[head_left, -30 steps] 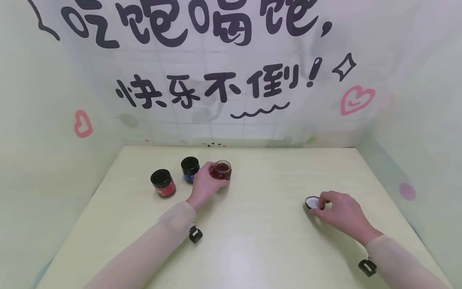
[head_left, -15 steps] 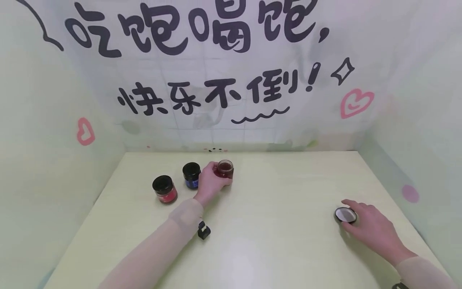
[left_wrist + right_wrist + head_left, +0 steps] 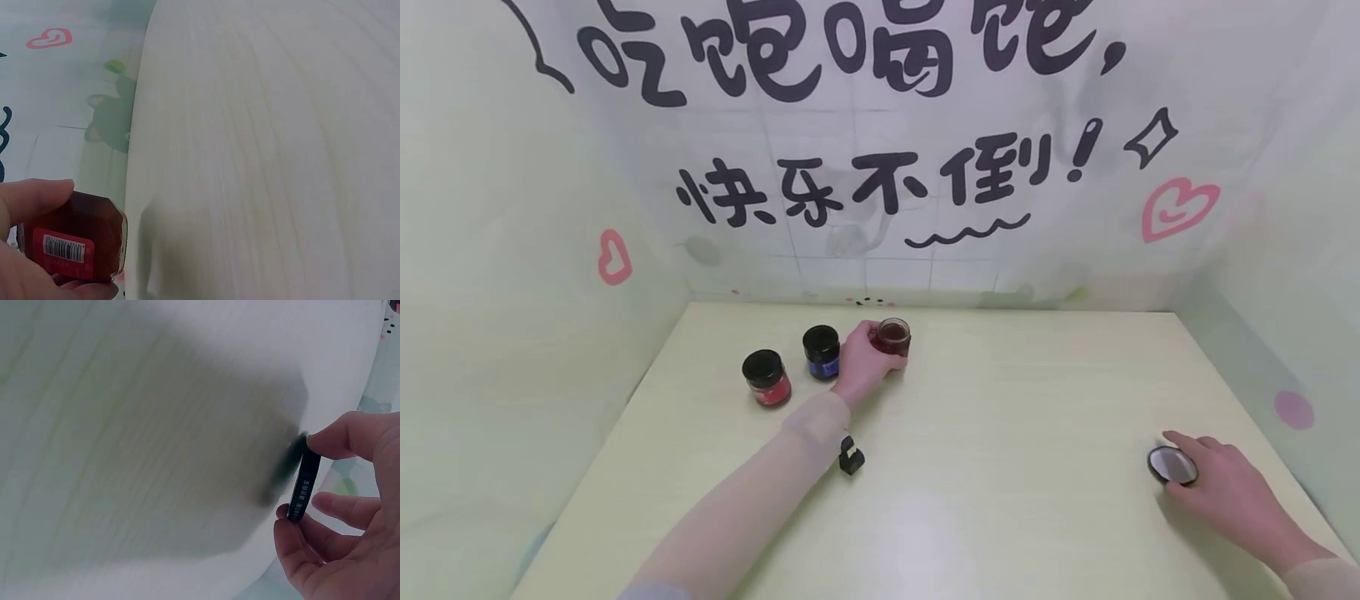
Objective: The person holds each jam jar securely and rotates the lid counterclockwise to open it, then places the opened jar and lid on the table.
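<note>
My left hand (image 3: 867, 362) holds an uncapped glass jar (image 3: 893, 336) of dark red contents near the back of the table. Its barcode label (image 3: 64, 249) faces the left wrist camera, with thumb and fingers around the faceted glass. Over at the right side, my right hand (image 3: 1234, 493) pinches a black jar lid (image 3: 1172, 465) by its edge, pale inside facing up. Pale lettering runs along the lid's rim (image 3: 305, 487) in the right wrist view, close over the table. Left of the held jar stand a blue-labelled jar (image 3: 822, 352) and a red-labelled jar (image 3: 767, 379), both with black lids.
The pale wooden table (image 3: 1000, 467) is bounded at the back by a printed wall sheet (image 3: 962, 267) with large dark characters. Side sheets close it in at left and right. A small black device (image 3: 851, 456) hangs at the left wrist.
My right hand has moved right and toward the front with the lid, whose pale inside now faces more upward. My left hand keeps holding the jar in place. The head view has shifted slightly.
</note>
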`<action>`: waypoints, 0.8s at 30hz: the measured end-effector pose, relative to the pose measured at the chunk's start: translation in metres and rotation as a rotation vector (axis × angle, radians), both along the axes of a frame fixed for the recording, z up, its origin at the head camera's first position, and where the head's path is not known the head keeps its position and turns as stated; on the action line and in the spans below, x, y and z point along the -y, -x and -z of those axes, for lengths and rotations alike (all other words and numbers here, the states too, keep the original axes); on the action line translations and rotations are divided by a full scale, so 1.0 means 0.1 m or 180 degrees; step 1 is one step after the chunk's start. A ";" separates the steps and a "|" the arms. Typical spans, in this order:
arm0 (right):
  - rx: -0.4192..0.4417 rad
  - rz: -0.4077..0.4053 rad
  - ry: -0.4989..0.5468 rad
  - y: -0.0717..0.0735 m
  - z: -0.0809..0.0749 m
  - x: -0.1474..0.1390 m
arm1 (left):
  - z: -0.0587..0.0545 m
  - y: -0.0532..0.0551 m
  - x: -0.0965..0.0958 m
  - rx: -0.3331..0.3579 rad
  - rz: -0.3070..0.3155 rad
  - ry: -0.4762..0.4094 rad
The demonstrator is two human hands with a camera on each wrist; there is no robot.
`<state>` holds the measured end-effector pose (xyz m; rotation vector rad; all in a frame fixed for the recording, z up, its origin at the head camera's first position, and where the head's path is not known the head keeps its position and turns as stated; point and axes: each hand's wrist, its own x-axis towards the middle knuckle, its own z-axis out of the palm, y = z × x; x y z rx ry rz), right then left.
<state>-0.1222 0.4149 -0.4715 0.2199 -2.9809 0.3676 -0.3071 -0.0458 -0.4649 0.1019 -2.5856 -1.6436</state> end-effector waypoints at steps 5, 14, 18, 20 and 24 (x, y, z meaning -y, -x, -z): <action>0.0088 0.0042 0.0004 -0.01 0.00 -0.03 | 0.02 0.05 -0.03 0.0059 0.0095 -0.0067; 0.0231 0.0114 0.0070 -0.06 -0.02 -0.02 | 0.05 0.11 -0.07 0.0132 0.0097 -0.0224; 0.0203 0.0122 0.0074 -0.09 -0.01 -0.02 | 0.07 0.13 -0.08 0.0173 0.0100 -0.0257; 0.0187 0.0132 0.0074 -0.10 0.00 -0.02 | 0.08 0.15 -0.08 0.0164 0.0119 -0.0270; 0.0210 0.0131 0.0077 -0.10 -0.01 -0.03 | 0.12 0.17 -0.07 0.0165 0.0148 -0.0291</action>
